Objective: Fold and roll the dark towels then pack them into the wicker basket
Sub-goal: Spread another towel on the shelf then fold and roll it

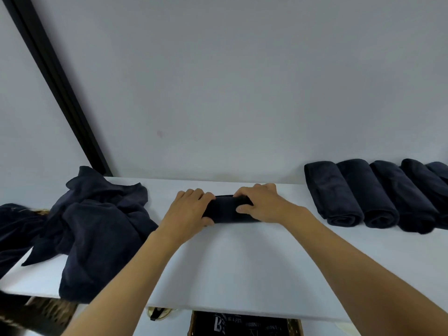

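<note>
Head view: both hands, left hand (188, 210) and right hand (260, 202), curl around the rolled towel (226, 210) mid-table (242, 263). Soft, light cloth; it likely unrolls unless held at both ends.

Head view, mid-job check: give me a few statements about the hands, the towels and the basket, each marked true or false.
1. The left hand and the right hand both grip the towel roll at the middle of the table. True.
2. The finished rolls lie at the left. False: they lie in a row at the right, by the wall.
3. A loose pile of dark towels lies at the left. True.
4. The finished rolls are packed in the wicker basket. False: they lie on the table; the basket shows below its near edge.
</note>
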A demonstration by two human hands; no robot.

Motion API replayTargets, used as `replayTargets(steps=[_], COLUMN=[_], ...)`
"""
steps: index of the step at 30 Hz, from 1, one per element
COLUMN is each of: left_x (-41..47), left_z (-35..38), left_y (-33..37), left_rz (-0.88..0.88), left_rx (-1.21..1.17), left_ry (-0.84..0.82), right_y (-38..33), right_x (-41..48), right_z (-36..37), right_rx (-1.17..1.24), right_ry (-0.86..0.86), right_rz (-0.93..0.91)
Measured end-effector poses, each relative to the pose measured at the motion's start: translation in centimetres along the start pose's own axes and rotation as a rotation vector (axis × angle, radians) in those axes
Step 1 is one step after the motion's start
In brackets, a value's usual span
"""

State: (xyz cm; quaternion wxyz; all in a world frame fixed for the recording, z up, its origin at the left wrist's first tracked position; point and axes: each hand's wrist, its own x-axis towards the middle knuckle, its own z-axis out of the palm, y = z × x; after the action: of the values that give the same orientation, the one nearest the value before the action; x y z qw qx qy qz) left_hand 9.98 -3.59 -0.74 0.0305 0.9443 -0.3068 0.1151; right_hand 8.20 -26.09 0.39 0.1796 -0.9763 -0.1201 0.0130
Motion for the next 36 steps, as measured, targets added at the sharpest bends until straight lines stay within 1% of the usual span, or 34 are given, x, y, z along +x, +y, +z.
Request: replayTargets(steps=[2, 3, 5, 7, 9, 11, 12, 13, 15, 16, 17, 19, 21, 24, 26, 28, 29, 33, 35, 36], left_x=[1.3, 2.1, 3.6, 4.7, 5.6, 6.3, 6.6, 6.7, 6.2, 5.7, 5.1, 4.0, 3.6, 4.3, 5.5, 6.9, 7.6, 9.8, 10.7, 11.2], left_z=[-0.4, -0.7, -1.2, -1.0, -0.6, -0.5, -0.5, -0.6, -0.6, -0.3, 0.2, 1.2, 2.0, 2.3, 2.6, 3.0, 3.3, 4.9, 5.9, 6.4], left_y=[-0.6, -1.0, -1.9, -2.8, -3.5, -3.6, -3.4, -3.1, -1.4, -0.3, 0.9, 3.5, 6.3, 10.0, 12.4, 14.6, 15.6, 19.1, 20.0, 20.3], left_rz=[-0.037, -0.05, -0.083, -0.118, -0.148, -0.2, -0.236, -0.274, -0.368, -0.413, -0.456, -0.527, -0.522, -0.463, -0.413, -0.382, -0.366, -0.272, -0.231, -0.226], left_rx=[-0.086, -0.131, -0.209, -0.286, -0.342, -0.339, -0.317, -0.276, -0.225, -0.269, -0.365, -0.599, -0.739, -0.941, -1.045, -1.104, -1.121, -1.145, -1.129, -1.128], left_ry=[-0.069, -0.124, -0.233, -0.318, -0.39, -0.405, -0.352, -0.25, 0.001, 0.105, 0.18, 0.237, 0.229, 0.223, 0.209, 0.194, 0.193, 0.17, 0.16, 0.163], right_y=[-0.2, -0.5, -1.2, -1.6, -1.7, -1.6, -1.6, -1.7, -2.1, -2.2, -2.3, -2.1, -1.4, 0.5, 1.7, 3.0, 3.5, 5.0, 5.7, 6.1], right_x=[1.1, 1.4, 1.6, 1.0, 0.7, 1.4, 2.0, 2.5, 3.3, 3.5, 3.5, 2.8, 1.8, -0.1, -1.2, -2.1, -2.6, -4.4, -5.0, -5.3], right_z=[-0.9, -1.2, -1.2, 0.1, 1.8, 2.5, 2.3, 1.9, 0.8, 0.3, -0.1, -0.4, -0.7, -1.6, -2.4, -3.3, -3.6, -4.1, -3.9, -3.8], right_rx=[0.012, -0.017, -0.101, -0.211, -0.342, -0.398, -0.39, -0.363, -0.255, -0.162, -0.053, 0.164, 0.325, 0.442, 0.449, 0.359, 0.273, -0.155, -0.327, -0.375], right_ry=[-0.047, -0.039, 0.081, 0.203, 0.202, 0.201, 0.214, 0.212, 0.155, 0.117, 0.08, 0.043, 0.072, 0.151, 0.193, 0.221, 0.231, 0.279, 0.276, 0.266], right_rz=[0.033, 0.033, -0.019, -0.132, -0.183, -0.154, -0.134, -0.111, -0.031, 0.03, 0.101, 0.247, 0.359, 0.475, 0.536, 0.583, 0.602, 0.649, 0.616, 0.585])
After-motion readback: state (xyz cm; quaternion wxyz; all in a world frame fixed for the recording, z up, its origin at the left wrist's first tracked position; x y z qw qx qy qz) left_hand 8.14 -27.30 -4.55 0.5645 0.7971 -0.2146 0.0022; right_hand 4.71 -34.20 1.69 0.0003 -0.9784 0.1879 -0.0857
